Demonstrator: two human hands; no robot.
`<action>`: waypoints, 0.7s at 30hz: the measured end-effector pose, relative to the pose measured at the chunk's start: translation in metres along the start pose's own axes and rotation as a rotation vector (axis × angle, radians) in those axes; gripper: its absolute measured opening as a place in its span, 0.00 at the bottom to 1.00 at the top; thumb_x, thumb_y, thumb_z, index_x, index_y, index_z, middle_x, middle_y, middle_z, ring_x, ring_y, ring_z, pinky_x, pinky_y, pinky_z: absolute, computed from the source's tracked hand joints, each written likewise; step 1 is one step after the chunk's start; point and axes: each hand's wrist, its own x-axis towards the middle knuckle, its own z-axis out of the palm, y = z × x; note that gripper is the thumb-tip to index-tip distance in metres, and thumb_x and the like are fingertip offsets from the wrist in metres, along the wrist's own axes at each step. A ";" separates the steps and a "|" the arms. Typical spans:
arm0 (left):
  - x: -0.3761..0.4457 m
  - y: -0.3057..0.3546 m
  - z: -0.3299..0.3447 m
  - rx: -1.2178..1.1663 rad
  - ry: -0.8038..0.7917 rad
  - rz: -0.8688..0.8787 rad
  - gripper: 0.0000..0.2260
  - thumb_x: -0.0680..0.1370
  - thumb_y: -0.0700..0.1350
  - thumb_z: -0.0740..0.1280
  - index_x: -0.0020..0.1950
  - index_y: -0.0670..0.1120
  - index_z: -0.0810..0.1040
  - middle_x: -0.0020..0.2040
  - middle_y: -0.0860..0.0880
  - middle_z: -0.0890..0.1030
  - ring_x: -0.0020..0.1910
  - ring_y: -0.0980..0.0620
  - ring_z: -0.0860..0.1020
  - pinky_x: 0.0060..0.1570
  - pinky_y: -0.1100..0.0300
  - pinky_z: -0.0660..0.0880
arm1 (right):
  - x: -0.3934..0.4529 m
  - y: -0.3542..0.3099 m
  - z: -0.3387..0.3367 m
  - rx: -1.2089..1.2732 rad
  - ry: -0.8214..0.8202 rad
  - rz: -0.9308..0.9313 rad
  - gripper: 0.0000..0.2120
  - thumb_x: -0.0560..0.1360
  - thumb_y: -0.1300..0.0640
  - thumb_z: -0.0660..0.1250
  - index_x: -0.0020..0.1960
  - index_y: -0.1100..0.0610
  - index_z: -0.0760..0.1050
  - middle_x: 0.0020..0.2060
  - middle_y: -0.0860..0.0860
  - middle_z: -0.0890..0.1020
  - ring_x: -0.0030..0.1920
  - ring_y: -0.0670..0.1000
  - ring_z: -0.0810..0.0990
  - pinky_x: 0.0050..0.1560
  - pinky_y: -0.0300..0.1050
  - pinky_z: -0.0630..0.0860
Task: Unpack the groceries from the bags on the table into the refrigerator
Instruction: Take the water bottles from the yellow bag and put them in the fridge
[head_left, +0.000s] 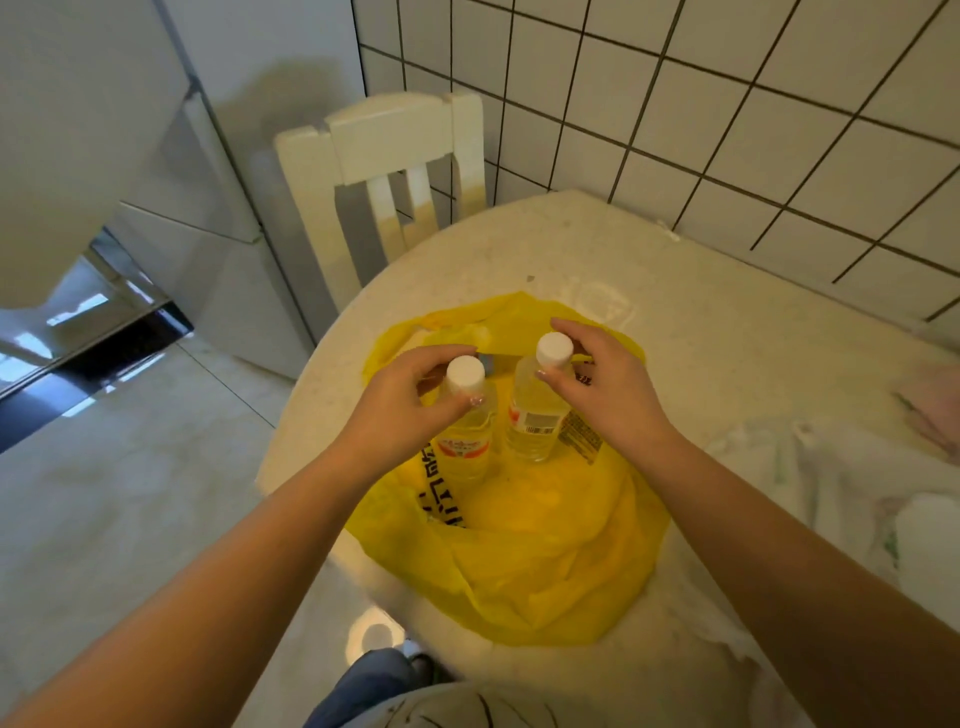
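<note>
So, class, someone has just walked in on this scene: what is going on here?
A person stands at a round table unpacking a yellow plastic bag. The left hand grips the white cap of one clear bottle and the right hand grips the cap of a second bottle. Both bottles stand upright inside the open bag, not yet lifted clear. A white chair stands behind the table, and a white bag lies to the right.

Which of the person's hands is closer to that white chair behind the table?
Left. The left hand pinches the cap of the left bottle, on the side below the white chair. The right hand pinches the right bottle, farther off.
</note>
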 end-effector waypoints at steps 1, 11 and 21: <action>-0.003 -0.006 0.003 -0.005 -0.003 -0.016 0.18 0.72 0.46 0.72 0.60 0.56 0.74 0.58 0.58 0.76 0.56 0.62 0.74 0.52 0.69 0.72 | -0.002 0.003 0.002 0.011 -0.033 0.046 0.22 0.73 0.53 0.70 0.65 0.54 0.71 0.57 0.48 0.75 0.58 0.48 0.74 0.57 0.44 0.72; -0.015 -0.032 0.022 -0.056 -0.046 -0.096 0.32 0.67 0.48 0.76 0.63 0.65 0.63 0.60 0.63 0.71 0.60 0.60 0.70 0.51 0.66 0.73 | -0.017 0.025 0.013 0.062 -0.170 0.182 0.41 0.66 0.54 0.77 0.72 0.53 0.59 0.68 0.51 0.69 0.67 0.51 0.68 0.67 0.52 0.67; -0.036 -0.011 -0.037 -0.097 0.253 -0.187 0.25 0.66 0.48 0.77 0.60 0.56 0.72 0.56 0.58 0.77 0.55 0.59 0.76 0.52 0.63 0.75 | -0.014 -0.018 0.019 0.228 -0.122 0.052 0.34 0.67 0.60 0.76 0.66 0.43 0.66 0.57 0.41 0.74 0.59 0.43 0.73 0.56 0.42 0.75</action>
